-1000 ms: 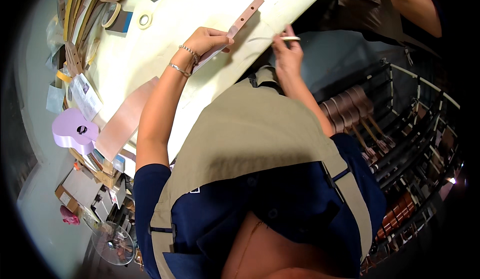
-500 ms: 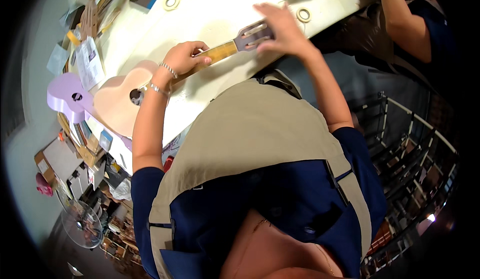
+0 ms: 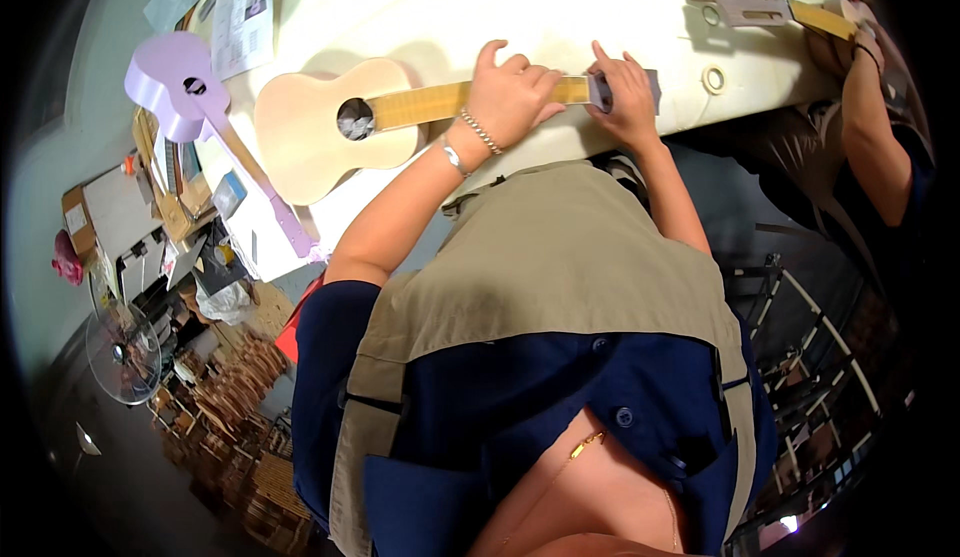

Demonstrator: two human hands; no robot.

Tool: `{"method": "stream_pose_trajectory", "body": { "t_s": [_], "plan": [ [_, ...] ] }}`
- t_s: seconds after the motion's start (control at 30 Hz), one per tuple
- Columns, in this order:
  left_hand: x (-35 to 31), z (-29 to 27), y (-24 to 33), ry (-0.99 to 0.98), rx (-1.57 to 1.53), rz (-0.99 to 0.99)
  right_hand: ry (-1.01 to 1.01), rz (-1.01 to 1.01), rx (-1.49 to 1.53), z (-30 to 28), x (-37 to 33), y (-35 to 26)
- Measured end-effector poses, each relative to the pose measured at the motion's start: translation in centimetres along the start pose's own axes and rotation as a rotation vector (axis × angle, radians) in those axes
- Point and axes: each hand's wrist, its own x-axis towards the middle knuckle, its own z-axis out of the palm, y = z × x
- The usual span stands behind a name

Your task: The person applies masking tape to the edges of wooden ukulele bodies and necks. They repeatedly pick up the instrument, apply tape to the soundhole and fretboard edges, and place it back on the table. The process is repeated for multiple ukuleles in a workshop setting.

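An unpainted ukulele point(image 3: 300, 122) with a pale wooden body lies on the table, its neck pointing right. Its fingerboard point(image 3: 430, 103) looks yellow, as if covered with tape. Across the middle of the neck rests my left hand point(image 3: 508, 95), palm down, fingers spread and the index raised. My right hand point(image 3: 628, 102) lies over the dark slotted headstock point(image 3: 650, 87), with its fingers stretched out and apart. Part of the headstock is hidden beneath it. Shredded grey-white material shows inside the round sound hole.
A lilac ukulele point(image 3: 170, 67) lies at the left, its neck reaching the table's near edge. Printed paper point(image 3: 243, 22) and tape rolls point(image 3: 713, 80) lie on the white table point(image 3: 380, 17). At right, another person's hand point(image 3: 868, 42) is by a neck with slotted headstock point(image 3: 750, 4).
My view has shifted, and the ukulele now appears more level. My right hand has settled from beside the headstock onto it. The fingers of my left hand have spread over the neck.
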Motion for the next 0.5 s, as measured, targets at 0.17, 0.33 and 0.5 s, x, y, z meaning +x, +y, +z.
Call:
{"method": "stream_pose_trajectory", "body": {
  "t_s": [0.17, 0.33, 0.5],
  "plan": [
    [-6.7, -5.1, -6.7, -0.011, 0.083, -0.073, -0.034, -0.001, -0.008, 0.0, 0.2, -0.2],
    [-12.2, -9.0, -12.1, 0.043, 0.046, -0.157, -0.08, -0.004, -0.024, -0.2, 0.5, 0.1],
    [-17.2, -12.4, -16.1, 0.073, 0.109, -0.238, -0.025, 0.042, 0.02, -0.6, 1.4, 0.2]
  ]
}}
